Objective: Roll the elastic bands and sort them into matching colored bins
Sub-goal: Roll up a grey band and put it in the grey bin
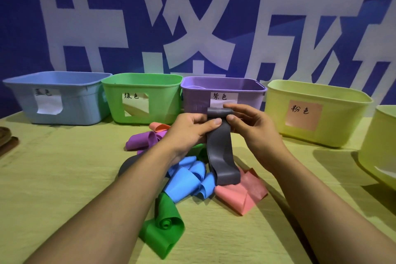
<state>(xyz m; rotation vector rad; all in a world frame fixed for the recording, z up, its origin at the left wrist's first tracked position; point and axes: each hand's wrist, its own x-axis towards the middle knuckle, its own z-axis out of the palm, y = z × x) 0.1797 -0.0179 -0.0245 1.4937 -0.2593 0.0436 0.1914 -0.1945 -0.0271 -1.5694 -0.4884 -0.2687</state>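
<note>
My left hand [190,129] and my right hand [250,123] both pinch the top of a grey elastic band [220,150], whose upper end is curled into a small roll between my fingers. Its loose tail hangs down onto the pile. Under it lie blue bands [188,180], a pink band [242,195], a green band [165,225], purple bands [141,140] and a small pink roll [158,127]. A second grey piece [128,164] shows beside my left forearm. Behind the pile stand a blue bin [70,109], a green bin [162,109], a purple bin [192,103] and a yellow bin [334,126] with a pink label.
Another pale yellow bin [379,152] is cut off at the right edge. A dark round object [6,138] sits at the left table edge. A blue banner with white characters hangs behind the bins. The yellow-green tablecloth [64,178] shows bare on both sides of the pile.
</note>
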